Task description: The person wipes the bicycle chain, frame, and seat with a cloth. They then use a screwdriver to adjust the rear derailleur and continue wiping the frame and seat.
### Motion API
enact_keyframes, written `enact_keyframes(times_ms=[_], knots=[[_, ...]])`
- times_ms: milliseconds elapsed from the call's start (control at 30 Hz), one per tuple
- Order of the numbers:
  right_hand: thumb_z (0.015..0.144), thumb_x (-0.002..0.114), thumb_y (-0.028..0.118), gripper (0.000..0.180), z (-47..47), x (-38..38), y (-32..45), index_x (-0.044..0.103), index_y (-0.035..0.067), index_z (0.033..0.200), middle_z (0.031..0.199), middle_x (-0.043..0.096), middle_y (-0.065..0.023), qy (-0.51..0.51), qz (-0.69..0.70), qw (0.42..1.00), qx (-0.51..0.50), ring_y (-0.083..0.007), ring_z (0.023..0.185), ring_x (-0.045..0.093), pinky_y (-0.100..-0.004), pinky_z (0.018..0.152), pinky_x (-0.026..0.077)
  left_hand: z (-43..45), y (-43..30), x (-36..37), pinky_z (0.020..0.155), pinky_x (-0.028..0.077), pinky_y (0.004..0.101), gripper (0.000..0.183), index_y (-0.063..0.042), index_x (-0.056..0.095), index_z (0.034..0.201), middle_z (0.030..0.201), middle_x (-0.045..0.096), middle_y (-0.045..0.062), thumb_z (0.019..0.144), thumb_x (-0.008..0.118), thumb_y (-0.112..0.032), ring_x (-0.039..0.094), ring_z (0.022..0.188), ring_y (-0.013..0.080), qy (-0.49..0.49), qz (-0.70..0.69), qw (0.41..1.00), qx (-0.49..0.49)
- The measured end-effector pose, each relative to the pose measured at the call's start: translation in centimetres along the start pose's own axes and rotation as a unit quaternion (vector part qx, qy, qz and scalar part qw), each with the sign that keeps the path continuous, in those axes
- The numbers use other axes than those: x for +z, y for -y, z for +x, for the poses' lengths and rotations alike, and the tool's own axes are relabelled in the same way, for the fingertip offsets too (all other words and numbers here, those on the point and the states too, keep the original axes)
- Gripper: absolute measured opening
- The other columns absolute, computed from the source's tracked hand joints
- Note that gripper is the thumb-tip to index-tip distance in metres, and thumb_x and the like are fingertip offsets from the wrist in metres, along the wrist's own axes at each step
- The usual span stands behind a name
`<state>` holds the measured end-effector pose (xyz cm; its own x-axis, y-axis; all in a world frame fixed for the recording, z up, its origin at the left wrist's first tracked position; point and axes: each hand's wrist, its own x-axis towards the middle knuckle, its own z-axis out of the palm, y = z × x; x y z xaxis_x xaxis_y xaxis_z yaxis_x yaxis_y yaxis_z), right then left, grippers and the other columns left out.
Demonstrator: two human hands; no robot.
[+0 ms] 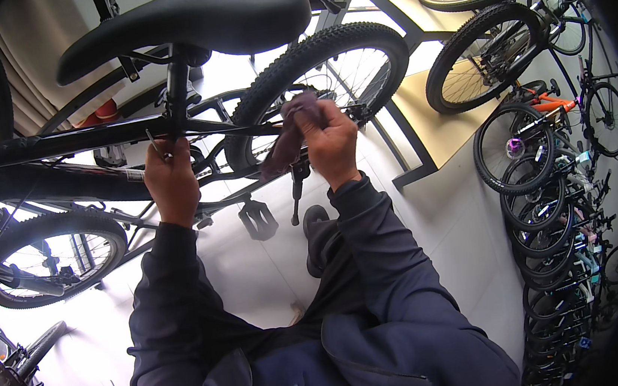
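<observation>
A black mountain bike stands across the view before me, with its saddle (195, 21) at the top and its rear wheel (319, 73) to the right. My left hand (172, 184) is a fist at the frame, just below the seat post (178, 85). From that fist pokes a thin metal rod (150, 136); its exact kind is hard to tell. In my right hand (332, 145) is a dark purple cloth (285, 150), bunched up by the rear stays (257, 130) beside the tyre. The cloth hides part of the frame there.
The kickstand (299, 194) and a black pedal (258, 220) stick out towards my legs. A front wheel (56, 259) with a knobbly tyre is at left. Several bicycles (538, 220) stand in a row at right, near wooden display platforms (443, 128). My shoe (314, 218) rests on the pale floor.
</observation>
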<state>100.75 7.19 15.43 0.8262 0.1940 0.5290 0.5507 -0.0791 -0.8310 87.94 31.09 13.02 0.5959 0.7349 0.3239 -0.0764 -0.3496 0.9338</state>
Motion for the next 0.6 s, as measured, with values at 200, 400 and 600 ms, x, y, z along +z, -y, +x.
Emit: enact_keyframes(times_ms=[200, 400, 600], knots=[[0.104, 0.072, 0.011, 0.017, 4.8, -0.4, -0.7, 0.075, -0.002, 0.113, 0.098, 0.079, -0.0081, -0.063, 0.189, 0.959, 0.200, -0.0158, 0.083, 0.075, -0.0305, 0.075, 0.061, 0.2, -0.1, -0.2, 0.064, 0.044, 0.0284, 0.021, -0.002, 0.063, 0.103, 0.079, 0.064, 0.001, 0.106, 0.073, -0.020, 0.054, 0.069, 0.0077, 0.009, 0.008, 1.000, 0.010], [0.105, 0.060, 0.005, 0.019, 11.2, -5.4, -6.5, 0.072, -0.008, 0.111, 0.103, 0.077, -0.0160, -0.143, 0.400, 0.864, 0.270, -0.0285, 0.086, 0.078, -0.0404, 0.075, 0.066, 0.1, 0.1, -0.3, 0.064, 0.044, 0.0278, 0.018, -0.002, 0.064, 0.104, 0.080, 0.065, 0.001, 0.107, 0.072, -0.017, 0.055, 0.070, 0.0075, 0.019, 0.001, 1.000, 0.006], [0.104, 0.057, 0.010, 0.022, 17.5, -14.4, -15.9, 0.073, -0.005, 0.110, 0.104, 0.079, -0.0176, -0.189, 0.392, 0.859, 0.270, -0.0320, 0.089, 0.079, -0.0456, 0.080, 0.068, 0.2, 0.5, 0.0, 0.063, 0.042, 0.0266, 0.015, -0.003, 0.063, 0.104, 0.083, 0.064, 0.000, 0.107, 0.072, -0.015, 0.054, 0.071, 0.0063, 0.012, 0.005, 1.000, 0.003]])
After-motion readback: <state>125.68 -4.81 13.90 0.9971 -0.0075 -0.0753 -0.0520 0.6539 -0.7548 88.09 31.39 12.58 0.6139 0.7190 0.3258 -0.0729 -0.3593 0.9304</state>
